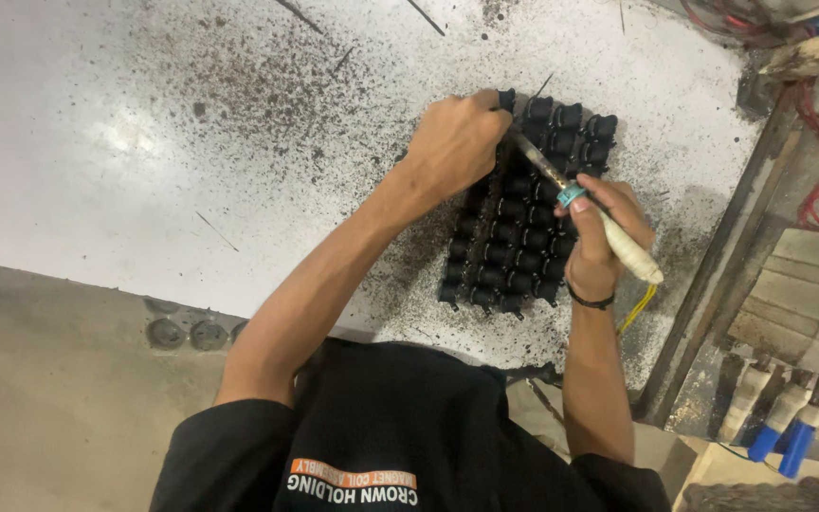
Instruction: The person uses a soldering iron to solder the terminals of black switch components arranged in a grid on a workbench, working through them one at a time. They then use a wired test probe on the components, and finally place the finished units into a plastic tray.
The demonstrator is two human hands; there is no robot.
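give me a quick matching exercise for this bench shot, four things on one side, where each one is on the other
Things:
1. left hand
2. right hand
3. block of small black plastic parts in rows
4. blue-handled tools

Places:
A. lower right corner, off the table
B. gripping the cream-handled soldering iron
C. resting on the top left of the block
D. lying on the speckled white tabletop

Pairs: 1-C, 2-B, 3-D, 4-A

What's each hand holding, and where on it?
Right hand grips a soldering iron by its pale wrapped handle, tip over the black parts. Left hand presses on the block's top edge; any grip cannot be told.
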